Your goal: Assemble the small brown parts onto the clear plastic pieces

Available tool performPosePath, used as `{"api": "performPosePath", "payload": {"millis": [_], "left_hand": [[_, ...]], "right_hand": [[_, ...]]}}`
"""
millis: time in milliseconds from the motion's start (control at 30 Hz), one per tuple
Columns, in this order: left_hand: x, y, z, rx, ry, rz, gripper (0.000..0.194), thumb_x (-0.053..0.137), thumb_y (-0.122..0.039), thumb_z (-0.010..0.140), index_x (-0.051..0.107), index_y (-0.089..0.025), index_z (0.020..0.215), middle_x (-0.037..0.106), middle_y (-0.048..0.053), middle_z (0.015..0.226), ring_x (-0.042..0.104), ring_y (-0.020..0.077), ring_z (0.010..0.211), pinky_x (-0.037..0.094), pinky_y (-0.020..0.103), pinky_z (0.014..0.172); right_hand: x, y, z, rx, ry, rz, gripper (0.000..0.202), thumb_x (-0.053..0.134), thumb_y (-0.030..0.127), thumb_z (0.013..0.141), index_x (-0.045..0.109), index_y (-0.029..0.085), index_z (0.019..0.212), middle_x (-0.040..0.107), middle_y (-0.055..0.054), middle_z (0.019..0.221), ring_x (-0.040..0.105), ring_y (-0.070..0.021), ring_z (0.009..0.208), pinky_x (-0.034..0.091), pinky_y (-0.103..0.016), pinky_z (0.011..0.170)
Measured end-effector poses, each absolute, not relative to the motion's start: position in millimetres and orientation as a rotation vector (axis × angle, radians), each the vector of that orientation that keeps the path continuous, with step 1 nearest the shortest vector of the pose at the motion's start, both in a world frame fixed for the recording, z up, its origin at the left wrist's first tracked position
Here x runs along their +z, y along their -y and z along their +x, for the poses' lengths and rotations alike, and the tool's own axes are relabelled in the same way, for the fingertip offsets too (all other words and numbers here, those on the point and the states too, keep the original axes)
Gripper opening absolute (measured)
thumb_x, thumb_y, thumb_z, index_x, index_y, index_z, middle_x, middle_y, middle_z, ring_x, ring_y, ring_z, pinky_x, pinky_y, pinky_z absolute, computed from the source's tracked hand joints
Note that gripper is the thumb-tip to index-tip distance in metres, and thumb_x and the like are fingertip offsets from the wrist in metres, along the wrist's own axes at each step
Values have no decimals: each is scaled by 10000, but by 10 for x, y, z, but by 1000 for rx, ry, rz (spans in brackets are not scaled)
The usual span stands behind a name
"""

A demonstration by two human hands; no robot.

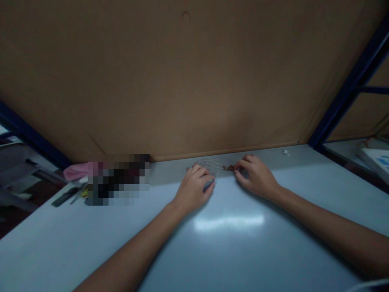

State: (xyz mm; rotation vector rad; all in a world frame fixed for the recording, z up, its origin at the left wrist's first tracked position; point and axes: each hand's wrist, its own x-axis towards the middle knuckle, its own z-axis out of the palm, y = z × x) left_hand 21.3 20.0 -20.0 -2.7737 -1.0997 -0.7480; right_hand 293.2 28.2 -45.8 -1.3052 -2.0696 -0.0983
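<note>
My left hand (196, 186) rests at the near side of a pile of small clear pieces (211, 164) by the back of the table. A dark grey object (208, 185) is held between its thumb and fingers. Several small brown pieces (228, 167) lie just right of the clear pile, between the hands. At their right end is my right hand (253, 174), its thumb and index finger bent toward each other at the brown pieces. Whether anything is between those fingertips is too small to tell.
The light table (227, 255) meets a brown board (194, 89) at the back. Pink cloth (77, 172), a dark flat item (65, 196) and a pixelated area are at the left. A small white item (286, 152) lies at the back right. Blue frame posts (340, 97) stand at both sides.
</note>
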Motion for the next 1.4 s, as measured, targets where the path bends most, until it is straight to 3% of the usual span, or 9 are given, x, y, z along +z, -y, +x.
{"api": "performPosePath", "payload": {"millis": [233,433,600,867,1067,1200,1400], "left_hand": [[-196,-212,221,-730,1068,-2808,195,609,-285,1043,777,-191,1011,701,89,990,591,275,1052,504,470,982],[-182,-192,231,-738,1099,-2817,197,623,-285,1034,782,-191,1104,703,96,1009,595,283,1064,506,471,974],[-188,-204,225,-760,1117,-2854,158,664,-283,1017,796,-196,1029,707,87,1004,601,268,1035,514,439,941],[-242,-216,215,-823,1236,-2851,157,742,-316,977,786,-201,1074,732,78,1058,614,269,1066,503,445,995],[-246,-226,215,-921,1166,-2888,172,728,-354,988,788,-199,1033,765,68,1013,627,253,997,508,412,922],[-226,-212,234,-1050,1112,-2885,187,721,-366,993,789,-199,1043,796,60,973,644,242,935,511,402,904],[-221,-129,293,-1153,1123,-2891,196,741,-370,979,813,-220,1082,806,54,921,652,236,894,532,373,824]], "right_hand": [[-467,-275,2929,-12,2118,-1266,172,623,313,987,745,197,1022,685,-115,960,624,-282,969,490,-391,877],[-491,-293,2933,42,2110,-1279,129,647,285,979,723,188,1019,697,-105,953,639,-265,948,491,-367,871],[-524,-334,2957,65,2129,-1299,115,643,251,979,744,199,997,694,-95,948,644,-250,909,486,-353,837],[-498,-292,2937,89,2115,-1319,115,645,250,976,745,196,993,693,-99,958,650,-237,886,495,-338,808],[-435,-250,2912,119,2094,-1286,118,641,270,983,729,192,970,704,-94,953,644,-227,856,487,-339,787],[-351,-169,2826,349,1927,-1209,178,646,346,992,747,200,979,742,-61,882,642,-203,750,480,-328,690],[-290,13,2656,695,1748,-1090,279,688,439,971,790,222,1113,796,-94,1056,718,-232,884,541,-326,663]]}}
